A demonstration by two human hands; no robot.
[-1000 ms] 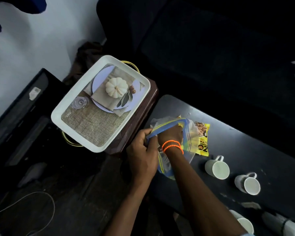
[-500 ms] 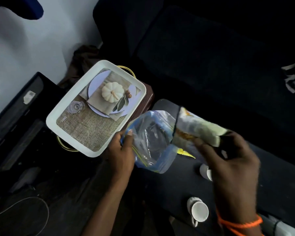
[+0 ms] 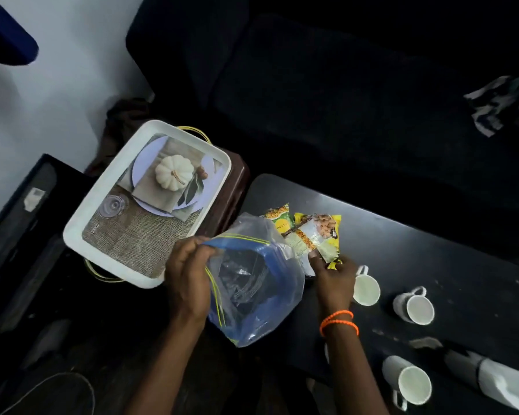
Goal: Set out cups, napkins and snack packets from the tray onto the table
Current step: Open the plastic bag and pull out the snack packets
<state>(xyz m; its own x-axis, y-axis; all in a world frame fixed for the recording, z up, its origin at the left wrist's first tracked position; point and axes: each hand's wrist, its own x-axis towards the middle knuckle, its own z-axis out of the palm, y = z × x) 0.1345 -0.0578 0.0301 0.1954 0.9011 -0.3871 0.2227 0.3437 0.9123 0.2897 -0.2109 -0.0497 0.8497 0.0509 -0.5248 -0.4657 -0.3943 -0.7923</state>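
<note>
Yellow snack packets (image 3: 309, 232) lay on the dark counter (image 3: 432, 259), the right hand (image 3: 333, 277) pinching one. The left hand (image 3: 186, 277) gripped the rim of an open zip bag (image 3: 252, 295), apparently empty. Three white mugs (image 3: 414, 307) stood nearby; the white tray (image 3: 81, 232) sat left.

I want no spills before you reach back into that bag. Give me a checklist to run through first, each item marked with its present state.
1. Zip bag mouth held open by the left hand: ok.
2. Right hand free to reach in: not ok, it grips a snack packet.
3. Packets already out rest on the table: ok.
4. Three cups clear of the bag: ok, though the nearest sits right beside the right hand.
5. More packets left inside the bag: cannot tell.
6. Tray holds nothing loose: ok, only its printed picture shows.
</note>
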